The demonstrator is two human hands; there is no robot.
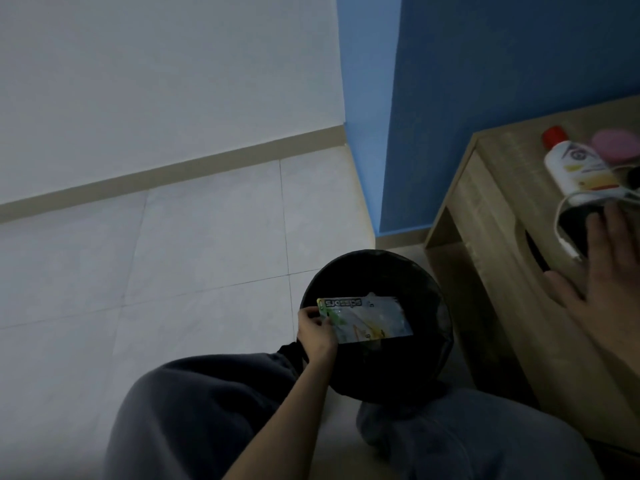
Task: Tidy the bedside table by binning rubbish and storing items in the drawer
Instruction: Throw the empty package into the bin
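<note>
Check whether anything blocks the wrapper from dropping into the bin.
Nothing visible does. The left hand holds the wrapper right over the open mouth of the black bin, with no lid or other object between them.

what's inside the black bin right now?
Over the mouth of the black bin, the left hand holds a scissors packaging card, not yet dropped. Below it the interior is just dark; any contents or liner bottom can't be made out.

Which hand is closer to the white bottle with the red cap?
Right. The right hand rests on the table just below the bottle; the left hand holds a wrapper over the bin.
</note>
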